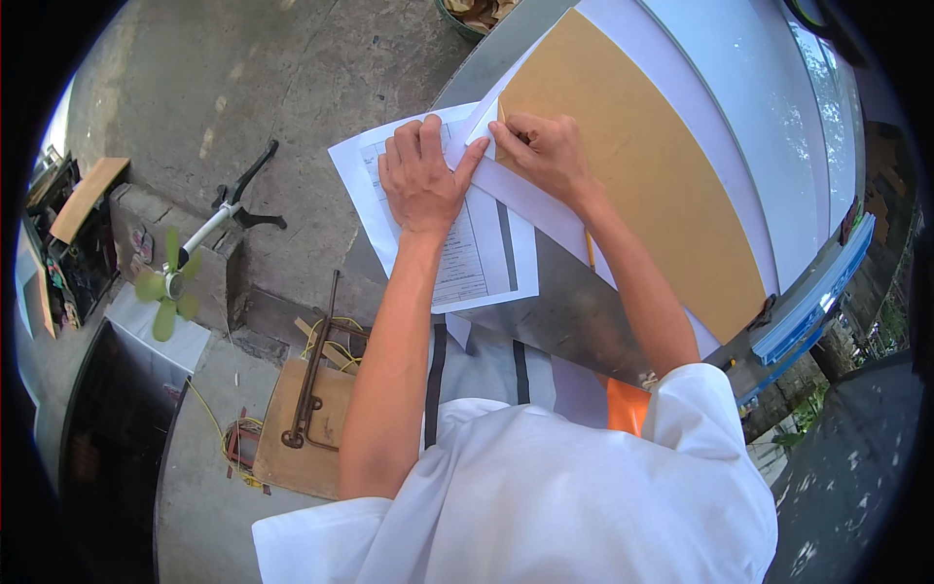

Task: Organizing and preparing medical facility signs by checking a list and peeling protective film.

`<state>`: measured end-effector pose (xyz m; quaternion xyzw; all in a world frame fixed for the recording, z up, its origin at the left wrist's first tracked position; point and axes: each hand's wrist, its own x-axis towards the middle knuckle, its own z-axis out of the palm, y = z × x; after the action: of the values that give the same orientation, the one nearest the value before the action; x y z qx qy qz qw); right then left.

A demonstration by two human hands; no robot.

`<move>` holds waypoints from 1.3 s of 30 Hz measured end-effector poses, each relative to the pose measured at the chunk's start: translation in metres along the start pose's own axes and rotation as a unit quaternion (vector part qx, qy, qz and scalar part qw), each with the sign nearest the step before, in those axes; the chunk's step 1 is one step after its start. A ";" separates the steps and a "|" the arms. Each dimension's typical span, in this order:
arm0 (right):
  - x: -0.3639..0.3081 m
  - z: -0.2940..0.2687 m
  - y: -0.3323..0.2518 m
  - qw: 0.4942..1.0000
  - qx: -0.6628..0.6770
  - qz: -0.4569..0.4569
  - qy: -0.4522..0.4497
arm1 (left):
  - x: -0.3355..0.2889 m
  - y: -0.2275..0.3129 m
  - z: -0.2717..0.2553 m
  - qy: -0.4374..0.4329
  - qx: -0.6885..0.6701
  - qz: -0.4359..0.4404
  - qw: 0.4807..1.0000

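My left hand (423,180) lies spread on a printed form sheet (465,248), its thumb against a folded white paper (480,125). Close beside it, my right hand (545,151) is closed, with thumb and forefinger at the edge of that folded paper; the curled fingers hide part of it. Under the right hand is the corner of a large brown board (623,146), which lies on white sheets. A yellow pencil (589,249) shows partly beside my right forearm. The sheets rest on a grey metal tabletop (550,292), the form overhanging its left edge.
Glossy pale sheets (744,107) cover the table's far right, beside a blue rail-like piece (812,292). On the left stand a fan (173,284) with green blades and a wooden seat (297,419) with a rusty metal frame. A basket (467,24) sits on the concrete floor beyond.
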<state>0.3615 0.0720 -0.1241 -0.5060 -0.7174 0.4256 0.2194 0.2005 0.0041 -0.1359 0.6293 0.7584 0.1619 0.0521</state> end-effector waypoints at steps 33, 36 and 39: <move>-0.030 -0.036 0.015 0.926 0.329 0.160 0.095 | 0.063 0.074 0.034 0.003 0.042 -0.155 0.987; -0.033 -0.046 0.023 0.935 0.310 0.149 0.082 | 0.063 0.077 0.033 0.001 0.040 -0.162 0.986; -0.038 -0.061 0.028 0.938 0.303 0.152 0.079 | 0.065 0.083 0.027 -0.030 0.027 -0.183 0.982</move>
<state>0.4372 0.0642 -0.1100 -0.5506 -0.4495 0.6094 0.3513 0.2729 0.0854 -0.1274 0.4852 0.8631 0.1102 0.0869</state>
